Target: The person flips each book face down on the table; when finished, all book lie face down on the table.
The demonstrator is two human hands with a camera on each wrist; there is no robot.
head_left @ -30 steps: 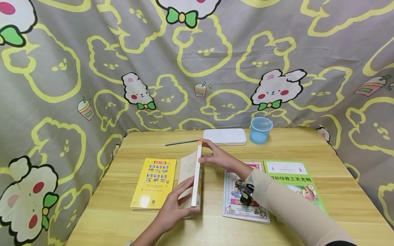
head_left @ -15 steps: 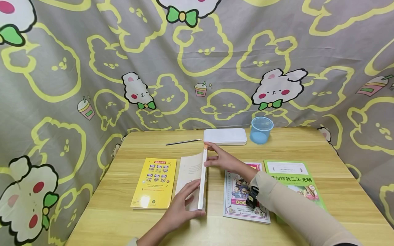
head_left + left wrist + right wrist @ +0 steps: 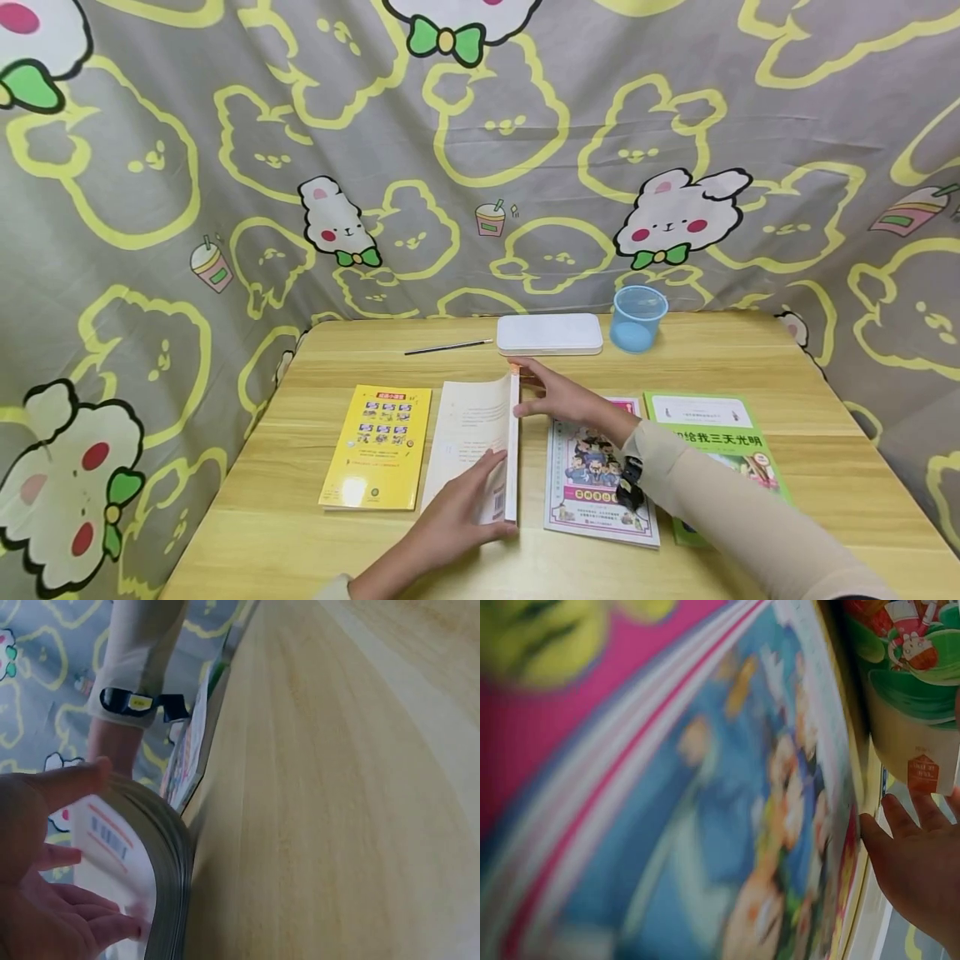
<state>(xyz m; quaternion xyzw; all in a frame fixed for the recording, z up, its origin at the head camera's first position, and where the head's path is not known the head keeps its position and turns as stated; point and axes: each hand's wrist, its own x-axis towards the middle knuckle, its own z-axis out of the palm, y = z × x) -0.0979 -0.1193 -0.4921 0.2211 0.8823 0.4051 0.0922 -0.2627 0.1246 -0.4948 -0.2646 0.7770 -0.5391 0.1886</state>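
A paperback book with a cream back cover (image 3: 468, 421) stands tilted at the middle of the table, its white spine up along the right side. My left hand (image 3: 453, 517) holds its near end, thumb at the lower end of the spine and fingers over the cover. In the left wrist view, the barcode (image 3: 110, 834) and curved page edges (image 3: 169, 855) show beside the fingers. My right hand (image 3: 561, 397) grips the far end near the spine top. The right wrist view shows the book's illustrated cover (image 3: 919, 697) by the right fingers.
Left of the held book lies a yellow book (image 3: 377, 446). A pink-framed book (image 3: 592, 475) and a green-edged book (image 3: 716, 433) lie to the right, partly under the right arm. At the back are a thin dark stick (image 3: 447, 347), a white case (image 3: 550, 333) and a blue cup (image 3: 637, 321).
Both hands have moved the book a little to the right, the right hand also nearer the person. More of the cream back cover shows, and the barcode has come into view.
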